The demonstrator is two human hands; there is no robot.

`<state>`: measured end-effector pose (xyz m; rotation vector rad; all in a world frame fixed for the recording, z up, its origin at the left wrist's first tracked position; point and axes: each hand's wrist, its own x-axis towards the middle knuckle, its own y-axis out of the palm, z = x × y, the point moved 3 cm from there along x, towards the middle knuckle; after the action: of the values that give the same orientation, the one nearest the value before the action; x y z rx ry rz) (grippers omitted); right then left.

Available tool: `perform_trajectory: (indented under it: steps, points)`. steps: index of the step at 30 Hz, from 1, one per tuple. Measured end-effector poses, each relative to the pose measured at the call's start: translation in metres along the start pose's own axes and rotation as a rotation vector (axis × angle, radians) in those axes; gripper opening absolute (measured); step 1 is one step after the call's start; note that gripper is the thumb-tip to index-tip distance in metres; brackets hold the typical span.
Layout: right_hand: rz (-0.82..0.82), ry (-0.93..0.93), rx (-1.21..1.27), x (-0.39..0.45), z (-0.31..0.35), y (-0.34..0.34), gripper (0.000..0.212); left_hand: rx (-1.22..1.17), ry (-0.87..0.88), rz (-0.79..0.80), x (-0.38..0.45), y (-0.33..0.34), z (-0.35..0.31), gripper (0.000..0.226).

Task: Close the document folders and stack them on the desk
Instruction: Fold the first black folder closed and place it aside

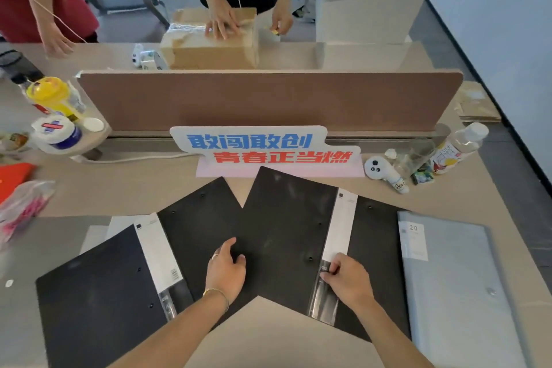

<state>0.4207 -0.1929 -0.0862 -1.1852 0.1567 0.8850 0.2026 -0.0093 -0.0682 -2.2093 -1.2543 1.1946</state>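
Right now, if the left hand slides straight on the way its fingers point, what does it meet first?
The left hand lies flat on the right black folder, fingers pointing up and slightly right. Going on, it stays on that open cover; the first new thing is probably the slogan sign, though depth is unclear.

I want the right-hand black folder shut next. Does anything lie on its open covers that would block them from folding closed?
Only the person's own hands. The left hand rests on the left cover of the right black plastic folder, and the right hand presses on its white spine strip. Nothing else visible lies on it.
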Motion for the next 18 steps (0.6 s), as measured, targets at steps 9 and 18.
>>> perform_trajectory:
  steps: [9, 18]
  points:
    - [0.117, -0.074, -0.039, -0.005, 0.011, 0.01, 0.031, 0.134, -0.058, -0.029, 0.021, -0.013, 0.014, 0.054]
    - [-0.008, -0.369, -0.222, -0.008, 0.057, 0.037, 0.035, 0.478, 0.067, 0.012, -0.008, -0.017, 0.033, 0.066]
